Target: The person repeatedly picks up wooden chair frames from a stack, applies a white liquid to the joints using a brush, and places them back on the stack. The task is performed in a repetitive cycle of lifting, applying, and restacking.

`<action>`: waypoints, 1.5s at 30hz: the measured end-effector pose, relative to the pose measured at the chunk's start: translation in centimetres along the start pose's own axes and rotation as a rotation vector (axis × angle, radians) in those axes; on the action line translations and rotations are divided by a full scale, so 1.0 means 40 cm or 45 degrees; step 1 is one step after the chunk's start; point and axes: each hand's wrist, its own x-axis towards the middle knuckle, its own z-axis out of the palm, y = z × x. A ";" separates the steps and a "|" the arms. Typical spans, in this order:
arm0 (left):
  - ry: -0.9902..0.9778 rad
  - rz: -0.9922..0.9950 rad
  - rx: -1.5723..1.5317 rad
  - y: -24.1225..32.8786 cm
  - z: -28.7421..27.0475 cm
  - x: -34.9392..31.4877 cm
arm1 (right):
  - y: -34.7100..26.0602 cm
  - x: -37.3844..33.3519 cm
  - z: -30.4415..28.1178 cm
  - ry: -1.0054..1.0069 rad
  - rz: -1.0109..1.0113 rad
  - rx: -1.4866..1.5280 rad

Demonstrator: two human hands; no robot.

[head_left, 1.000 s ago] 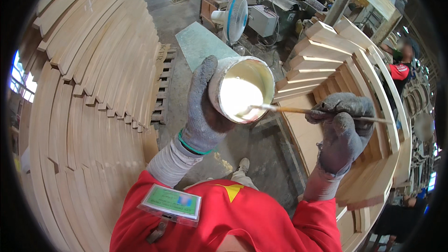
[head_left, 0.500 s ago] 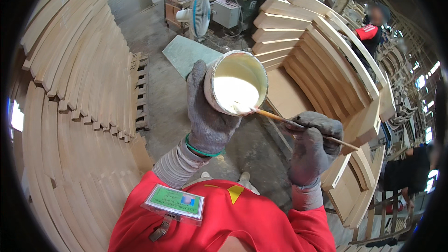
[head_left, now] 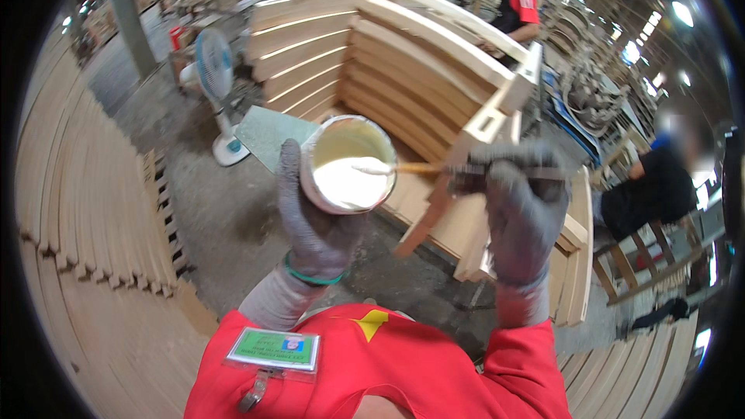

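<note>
**Wooden frame (head_left: 431, 70) shifts to mid-view, behind the pot (head_left: 349, 138)**

Head view: since the earlier frame, the pot has slid left in the picture, and the brush (head_left: 419, 167) has moved from its near rim to lie farther inside the mouth, against the white liquid (head_left: 337, 190). The gloved left hand (head_left: 314, 225) curls round the pot's left side and underside, thumb upright along the wall. The gloved right hand (head_left: 524, 202), blurred, pinches the brush handle. The fan (head_left: 213, 66) stands beyond, left of the frame; a person (head_left: 525, 6) is behind it.
</note>
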 end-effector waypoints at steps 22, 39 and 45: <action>0.047 -0.200 -0.108 -0.202 0.051 -0.004 | -0.026 0.393 -0.283 -0.502 0.249 -0.354; 0.058 -0.154 -0.053 -0.212 0.034 0.007 | -0.060 0.416 -0.302 -0.554 0.025 -0.648; 0.025 -0.163 -0.023 -0.211 0.057 -0.001 | -0.060 0.395 -0.268 -0.634 0.023 -0.610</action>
